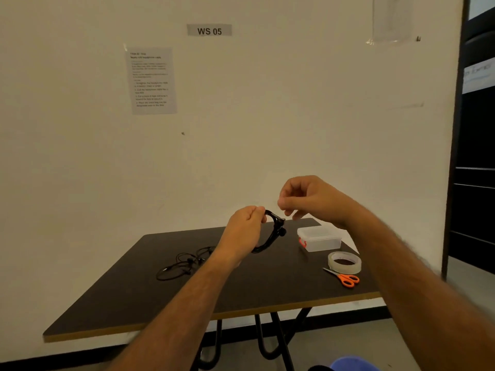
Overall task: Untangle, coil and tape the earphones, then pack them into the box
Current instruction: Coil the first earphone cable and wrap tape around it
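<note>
My left hand (245,228) grips a coiled black earphone bundle (272,231) and holds it up above the dark table (187,298). Just to the right and slightly higher, my right hand (305,198) has its fingers curled, with thumb and forefinger pinched together close to the top of the coil; whether anything is between them is too small to tell. A second, tangled black earphone set (184,262) lies on the table to the left. The clear plastic box (318,238) with a red latch stands closed at the back right.
A roll of clear tape (344,262) lies in front of the box, and orange-handled scissors (345,278) lie just in front of it near the table's right edge. A wall stands right behind the table. A blue object (353,364) is on the floor below.
</note>
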The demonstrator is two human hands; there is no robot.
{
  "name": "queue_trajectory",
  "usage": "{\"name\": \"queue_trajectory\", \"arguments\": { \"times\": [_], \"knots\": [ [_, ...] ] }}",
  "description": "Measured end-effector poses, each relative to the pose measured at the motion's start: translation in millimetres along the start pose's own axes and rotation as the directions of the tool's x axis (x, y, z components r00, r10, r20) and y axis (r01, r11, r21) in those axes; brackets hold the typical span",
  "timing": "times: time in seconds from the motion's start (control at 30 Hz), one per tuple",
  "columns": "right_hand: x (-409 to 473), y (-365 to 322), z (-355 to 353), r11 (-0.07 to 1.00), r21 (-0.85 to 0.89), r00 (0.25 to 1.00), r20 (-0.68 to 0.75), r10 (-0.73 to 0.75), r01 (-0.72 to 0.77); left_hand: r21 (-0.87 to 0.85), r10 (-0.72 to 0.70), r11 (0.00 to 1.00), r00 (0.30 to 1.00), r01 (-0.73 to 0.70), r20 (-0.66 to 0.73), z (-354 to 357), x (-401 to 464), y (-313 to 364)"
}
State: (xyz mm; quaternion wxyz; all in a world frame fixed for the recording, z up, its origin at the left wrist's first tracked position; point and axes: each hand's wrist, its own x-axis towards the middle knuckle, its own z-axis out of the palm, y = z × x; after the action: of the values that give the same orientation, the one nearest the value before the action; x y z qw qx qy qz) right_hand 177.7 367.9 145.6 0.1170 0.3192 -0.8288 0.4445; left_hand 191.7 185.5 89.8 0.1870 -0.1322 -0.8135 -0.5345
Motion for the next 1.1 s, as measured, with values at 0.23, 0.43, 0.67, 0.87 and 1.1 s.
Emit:
{"name": "queue_trajectory", "arguments": {
  "times": [0.23, 0.43, 0.67, 0.87, 1.1],
  "knots": [
    [1.9, -4.2, 11.4, 0.958, -0.265, 0.993, 0.07, -0.091, 0.106, 0.016, 0.027, 1.0, 1.0, -0.027, 0.007, 7.7, -3.0, 10.0],
    [2.7, -5.1, 20.5, 0.917, -0.377, 0.989, -0.008, -0.147, 0.133, -0.035, 0.006, 0.999, 1.0, -0.005, 0.017, 3.9, -4.8, 13.3],
    [0.6, -4.2, 27.4, 0.883, -0.442, 0.978, -0.057, -0.2, 0.155, -0.036, 0.003, 0.999, 0.999, -0.002, 0.034, 1.4, -4.7, 14.6],
    [0.4, -0.3, 32.6, 0.838, -0.519, 0.967, -0.081, -0.242, 0.167, -0.055, -0.079, 0.995, 0.995, 0.082, 0.056, -3.1, -0.9, 15.7],
    [-0.5, 1.4, 39.9, 0.802, -0.573, 0.951, -0.122, -0.285, 0.166, -0.139, -0.179, 0.971, 0.978, 0.193, 0.107, -6.6, 2.1, 18.0]
  ]
}}
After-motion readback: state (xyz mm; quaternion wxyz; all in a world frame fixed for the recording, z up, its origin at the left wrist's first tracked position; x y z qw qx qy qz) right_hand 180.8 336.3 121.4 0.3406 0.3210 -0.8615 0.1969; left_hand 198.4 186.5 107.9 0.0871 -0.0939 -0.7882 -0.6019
